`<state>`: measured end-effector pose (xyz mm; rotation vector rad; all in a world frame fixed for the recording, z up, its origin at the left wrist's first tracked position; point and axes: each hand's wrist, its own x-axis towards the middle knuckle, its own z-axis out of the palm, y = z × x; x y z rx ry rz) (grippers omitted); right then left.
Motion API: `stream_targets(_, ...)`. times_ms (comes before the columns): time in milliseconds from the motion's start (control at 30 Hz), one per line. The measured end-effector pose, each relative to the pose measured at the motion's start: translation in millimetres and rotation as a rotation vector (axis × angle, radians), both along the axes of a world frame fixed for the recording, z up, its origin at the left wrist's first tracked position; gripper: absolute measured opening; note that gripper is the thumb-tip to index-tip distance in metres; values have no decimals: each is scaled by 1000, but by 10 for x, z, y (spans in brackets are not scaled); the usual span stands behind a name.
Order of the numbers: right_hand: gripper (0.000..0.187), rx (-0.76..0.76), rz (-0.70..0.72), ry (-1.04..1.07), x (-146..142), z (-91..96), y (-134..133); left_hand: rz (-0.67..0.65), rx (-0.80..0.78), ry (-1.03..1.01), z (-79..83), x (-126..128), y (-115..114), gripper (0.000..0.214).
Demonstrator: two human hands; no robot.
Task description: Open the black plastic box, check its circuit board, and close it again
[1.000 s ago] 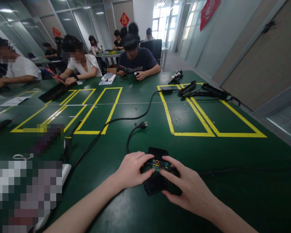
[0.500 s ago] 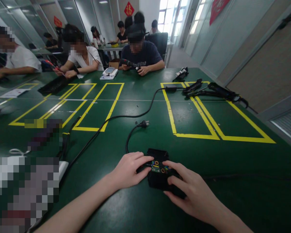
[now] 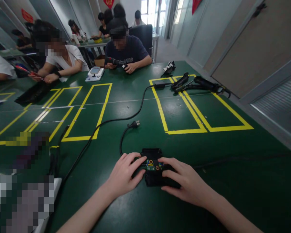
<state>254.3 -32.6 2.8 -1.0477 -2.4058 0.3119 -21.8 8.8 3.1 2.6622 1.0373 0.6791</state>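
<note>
On the green table, close in front of me, lies an opened black plastic case [image 3: 153, 180]. A small green circuit board [image 3: 150, 168] with copper-coloured ring coils sits across its middle. My left hand [image 3: 127, 171] closes thumb and forefinger on the board's left end, where a black cord meets it. From the other side, my right hand [image 3: 184, 179] has its fingers curled on the board's right end, with the thumb side low by the case. What lies under the right palm is hidden. A short power cord ends in a plug [image 3: 135, 124] beyond my left hand.
A long black cable [image 3: 116, 119] crosses the table to a dark adapter [image 3: 159, 84] and folded black parts [image 3: 196, 83]. Yellow tape outlines [image 3: 186, 132] mark the surface. Another person [image 3: 126, 48] sits opposite, holding a dark tool. A white scale-like device [image 3: 95, 73] stands nearby.
My view has swung right, so the scene sits further left. Both hands stay at the case and circuit board, with only slight finger shifts.
</note>
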Motion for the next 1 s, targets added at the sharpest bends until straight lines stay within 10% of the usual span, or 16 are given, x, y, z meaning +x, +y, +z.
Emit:
stream_targets(600, 66, -147, -52, 61, 210, -113, 120, 10, -116, -58, 9, 31, 37, 42)
stream_targets(1000, 58, -168, -66, 94, 173, -88, 136, -8, -129, -33, 22, 64, 28, 39)
